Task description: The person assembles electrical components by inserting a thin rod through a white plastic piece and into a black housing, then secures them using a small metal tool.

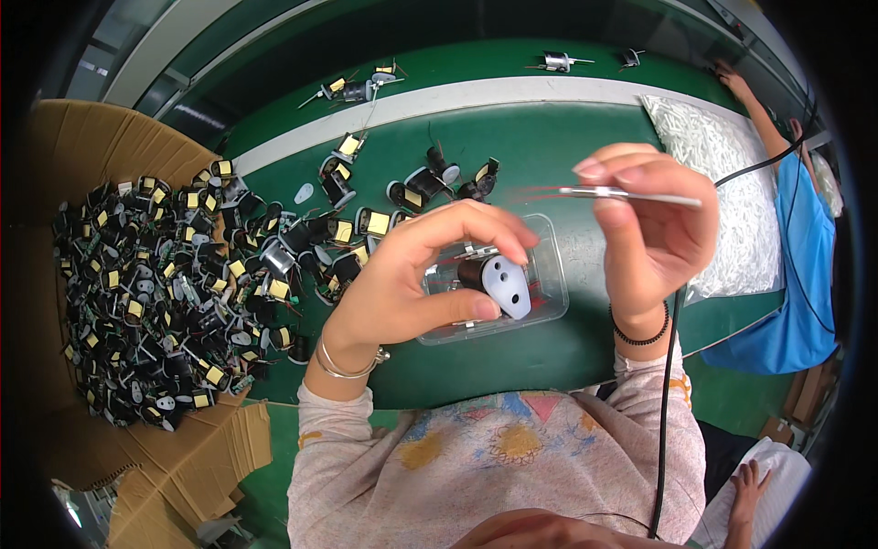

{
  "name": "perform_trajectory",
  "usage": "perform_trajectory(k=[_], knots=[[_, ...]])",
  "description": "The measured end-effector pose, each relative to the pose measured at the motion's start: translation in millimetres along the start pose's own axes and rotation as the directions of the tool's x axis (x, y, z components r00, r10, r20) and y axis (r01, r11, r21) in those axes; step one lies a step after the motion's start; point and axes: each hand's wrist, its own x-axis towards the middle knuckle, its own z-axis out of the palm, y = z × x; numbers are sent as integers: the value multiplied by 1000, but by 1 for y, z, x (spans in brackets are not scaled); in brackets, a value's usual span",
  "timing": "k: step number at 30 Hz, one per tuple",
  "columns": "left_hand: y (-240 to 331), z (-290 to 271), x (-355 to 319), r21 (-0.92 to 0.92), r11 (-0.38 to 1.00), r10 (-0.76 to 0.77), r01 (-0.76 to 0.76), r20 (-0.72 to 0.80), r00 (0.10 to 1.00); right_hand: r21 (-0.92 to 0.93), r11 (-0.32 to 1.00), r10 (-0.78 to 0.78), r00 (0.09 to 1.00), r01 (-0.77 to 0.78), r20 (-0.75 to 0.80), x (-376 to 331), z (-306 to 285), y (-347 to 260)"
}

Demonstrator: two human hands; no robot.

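Observation:
My left hand (402,274) is closed around a small dark cylindrical unit, its pale grey oval end plate (508,285) facing up with dark holes in it. That unit is over a clear plastic tray (555,252), where some red wires show. Raised to the right, my right hand (654,224) pinches a slim metal and white strip (594,192) between thumb and fingers. Thin red wires, blurred, stick out from the strip's left end. The strip and the cylindrical unit are apart.
A cardboard box (128,133) at left overflows with similar black units (146,302) bearing yellow patches. Several more lie loose on the green table (549,366). A bag of small white pieces (732,210) lies at right, near another person's blue garment (791,293). A black cable (669,403) hangs by my right arm.

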Motion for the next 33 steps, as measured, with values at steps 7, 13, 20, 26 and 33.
perform_trajectory(k=[7,13,20,26,33], knots=[[-7,13,-2,46,990,143,-135,-266,953,-85,992,96,995,-94,17,-3,0,-27],[-10,16,1,164,950,305,-267,-300,904,-181,983,59,981,-26,184,-1,-3,-35],[-10,13,1,337,883,419,-328,-247,874,-196,978,108,979,-74,171,-1,-2,-37],[-9,14,2,367,868,440,-335,-254,861,-196,976,132,974,-96,183,1,-2,-42],[-8,11,1,507,804,442,-310,-160,883,-139,977,183,966,-159,182,2,-5,-43]])
